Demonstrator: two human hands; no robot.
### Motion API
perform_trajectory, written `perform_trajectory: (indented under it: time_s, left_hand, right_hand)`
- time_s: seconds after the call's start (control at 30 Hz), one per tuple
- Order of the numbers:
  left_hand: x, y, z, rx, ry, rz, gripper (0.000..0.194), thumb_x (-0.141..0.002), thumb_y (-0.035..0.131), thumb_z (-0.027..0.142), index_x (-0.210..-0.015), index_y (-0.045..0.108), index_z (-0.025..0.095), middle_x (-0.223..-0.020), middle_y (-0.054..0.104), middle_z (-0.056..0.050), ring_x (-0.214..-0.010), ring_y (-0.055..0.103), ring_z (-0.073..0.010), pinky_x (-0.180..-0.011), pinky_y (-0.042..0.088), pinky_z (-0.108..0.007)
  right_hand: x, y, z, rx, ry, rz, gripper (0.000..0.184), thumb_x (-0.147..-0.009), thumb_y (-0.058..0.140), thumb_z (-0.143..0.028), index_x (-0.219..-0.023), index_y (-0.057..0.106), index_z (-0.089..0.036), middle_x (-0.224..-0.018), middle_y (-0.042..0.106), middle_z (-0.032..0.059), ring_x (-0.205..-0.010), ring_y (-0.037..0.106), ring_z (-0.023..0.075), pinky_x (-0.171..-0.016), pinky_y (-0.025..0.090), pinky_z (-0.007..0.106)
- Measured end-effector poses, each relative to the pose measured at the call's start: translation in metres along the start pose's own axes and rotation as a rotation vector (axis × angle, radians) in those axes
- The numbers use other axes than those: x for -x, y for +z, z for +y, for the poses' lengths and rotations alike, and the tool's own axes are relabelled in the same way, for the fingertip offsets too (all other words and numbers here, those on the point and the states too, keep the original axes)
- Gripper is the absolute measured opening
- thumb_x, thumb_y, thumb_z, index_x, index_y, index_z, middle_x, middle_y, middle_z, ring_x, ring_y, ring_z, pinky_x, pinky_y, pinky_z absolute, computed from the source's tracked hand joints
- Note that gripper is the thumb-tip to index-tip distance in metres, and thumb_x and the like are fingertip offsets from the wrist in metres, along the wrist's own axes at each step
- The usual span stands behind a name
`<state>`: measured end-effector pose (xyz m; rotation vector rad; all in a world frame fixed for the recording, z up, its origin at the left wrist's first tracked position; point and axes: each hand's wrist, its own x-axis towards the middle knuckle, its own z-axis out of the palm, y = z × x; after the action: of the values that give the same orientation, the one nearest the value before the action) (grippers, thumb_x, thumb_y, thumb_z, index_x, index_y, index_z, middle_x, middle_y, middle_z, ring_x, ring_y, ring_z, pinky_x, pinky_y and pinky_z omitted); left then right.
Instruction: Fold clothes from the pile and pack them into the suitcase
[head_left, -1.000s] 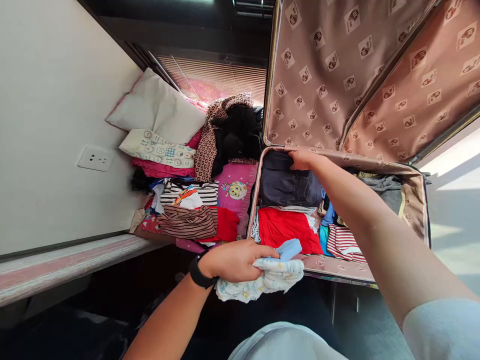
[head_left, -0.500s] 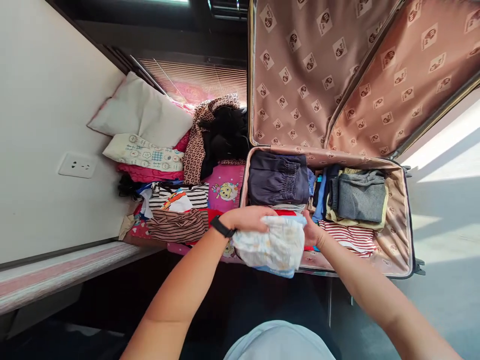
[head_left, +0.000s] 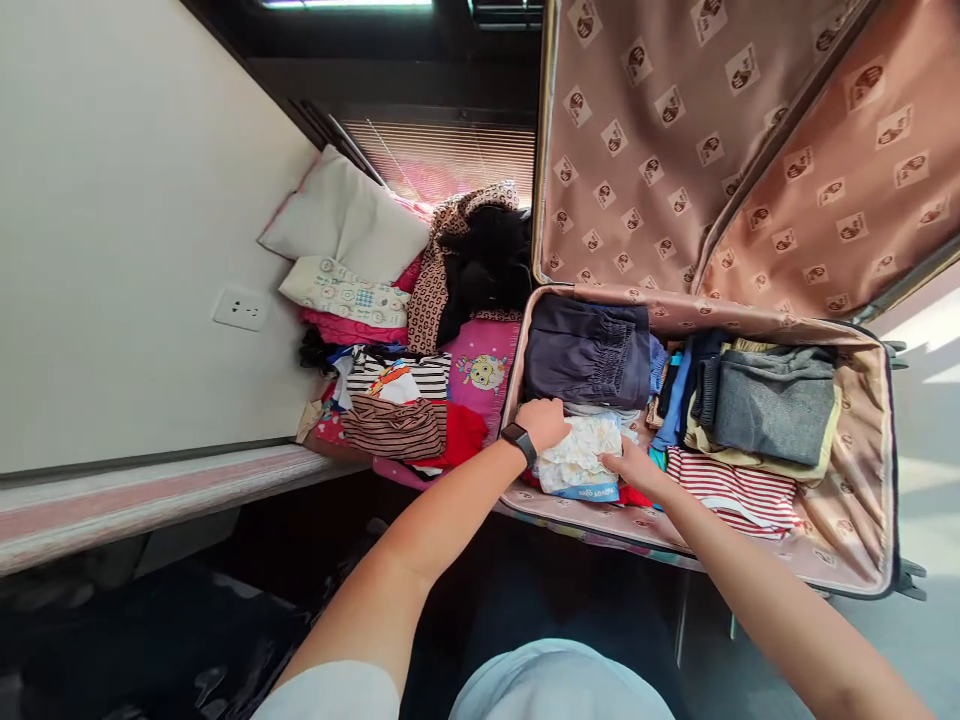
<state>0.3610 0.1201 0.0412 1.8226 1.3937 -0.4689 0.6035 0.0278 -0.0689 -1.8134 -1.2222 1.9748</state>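
A folded white patterned garment (head_left: 577, 450) with a blue lettered strip along its near edge lies in the left front part of the open suitcase (head_left: 855, 500). My left hand (head_left: 545, 422), with a dark watch at the wrist, grips its upper left side; the fingertips are partly hidden. At its right side my right hand (head_left: 631, 466) holds on with the thumb over the cloth. Just behind it are folded dark trousers (head_left: 585, 350). To the right lie a red-and-white striped top (head_left: 731, 485) and folded grey trousers (head_left: 776, 400). Red cloth shows beneath the garment.
The suitcase lid (head_left: 660, 130) stands raised behind. Left of the case are piled clothes, with a brown striped garment (head_left: 394, 425), a white pillow (head_left: 356, 225) and a black garment (head_left: 491, 260). A wall with a socket (head_left: 240, 309) bounds the left.
Both hands have carried the white patterned garment from above the suitcase's front edge down into its left front part. The camera view has shifted left.
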Motion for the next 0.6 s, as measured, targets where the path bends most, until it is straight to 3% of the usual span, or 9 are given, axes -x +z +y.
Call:
perform_trajectory:
  time_s: [0.13, 0.23, 0.3, 0.4, 0.47, 0.53, 0.6]
  left_hand:
    - [0.013, 0.056, -0.003, -0.261, 0.099, 0.19, 0.054, -0.101, 0.065, 0.028, -0.149, 0.06, 0.006, -0.15, 0.06, -0.029, -0.141, 0.053, -0.0405, -0.112, 0.045, -0.052]
    - [0.021, 0.088, -0.011, -0.31, 0.154, 0.191, 0.056, -0.104, 0.051, 0.02, -0.159, 0.052, 0.008, -0.158, 0.055, -0.025, -0.142, 0.05, -0.037, -0.112, 0.041, -0.049]
    - [0.021, 0.098, -0.016, -0.301, 0.133, 0.147, 0.057, -0.105, 0.049, 0.019, -0.161, 0.05, 0.009, -0.155, 0.057, -0.024, -0.136, 0.053, -0.035, -0.109, 0.042, -0.046]
    - [0.022, 0.094, -0.018, -0.254, 0.114, 0.081, 0.059, -0.104, 0.051, 0.02, -0.161, 0.049, 0.008, -0.156, 0.056, -0.024, -0.139, 0.053, -0.0361, -0.112, 0.042, -0.047]
    - [0.032, 0.08, -0.02, -0.19, 0.146, 0.125, 0.058, -0.102, 0.059, 0.026, -0.157, 0.053, 0.007, -0.157, 0.055, -0.026, -0.141, 0.051, -0.0384, -0.113, 0.043, -0.049]
    - [0.05, 0.06, -0.034, -0.068, 0.226, 0.274, 0.055, -0.1, 0.067, 0.036, -0.149, 0.06, 0.012, -0.15, 0.06, -0.024, -0.138, 0.054, -0.0372, -0.111, 0.045, -0.048]
    - [0.075, 0.042, -0.067, 0.111, 0.243, 0.493, 0.038, -0.102, 0.064, 0.04, -0.133, 0.068, 0.019, -0.132, 0.07, -0.016, -0.124, 0.062, -0.0305, -0.105, 0.05, -0.042]
  right_hand:
    - [-0.006, -0.002, 0.003, 0.335, -0.066, 0.1, 0.063, -0.084, 0.069, -0.03, -0.145, 0.056, -0.016, -0.143, 0.072, 0.0184, -0.132, 0.068, 0.0335, -0.117, 0.051, 0.049]
    - [-0.005, 0.003, 0.001, 0.5, -0.057, 0.103, 0.066, -0.09, 0.066, -0.032, -0.152, 0.051, -0.015, -0.147, 0.069, 0.0193, -0.134, 0.068, 0.0326, -0.115, 0.05, 0.046]
    - [-0.002, 0.007, -0.002, 0.64, 0.016, 0.09, 0.067, -0.095, 0.064, -0.039, -0.154, 0.048, -0.011, -0.143, 0.071, 0.0237, -0.131, 0.07, 0.0352, -0.11, 0.052, 0.046]
    - [0.002, 0.012, -0.01, 0.83, 0.121, 0.07, 0.067, -0.101, 0.059, -0.047, -0.154, 0.046, -0.007, -0.133, 0.074, 0.0292, -0.123, 0.074, 0.039, -0.103, 0.053, 0.047]
    - [0.005, 0.01, -0.017, 0.907, 0.159, 0.064, 0.068, -0.102, 0.058, -0.052, -0.153, 0.047, -0.007, -0.131, 0.075, 0.0302, -0.122, 0.075, 0.0405, -0.099, 0.053, 0.047]
    - [0.008, 0.004, -0.023, 0.943, 0.181, 0.066, 0.073, -0.101, 0.058, -0.061, -0.148, 0.05, -0.007, -0.128, 0.075, 0.03, -0.118, 0.076, 0.0419, -0.095, 0.054, 0.046]
    - [0.014, -0.006, -0.027, 0.93, 0.184, 0.117, 0.077, -0.098, 0.057, -0.07, -0.144, 0.054, -0.007, -0.123, 0.077, 0.0277, -0.113, 0.077, 0.0412, -0.092, 0.054, 0.045]
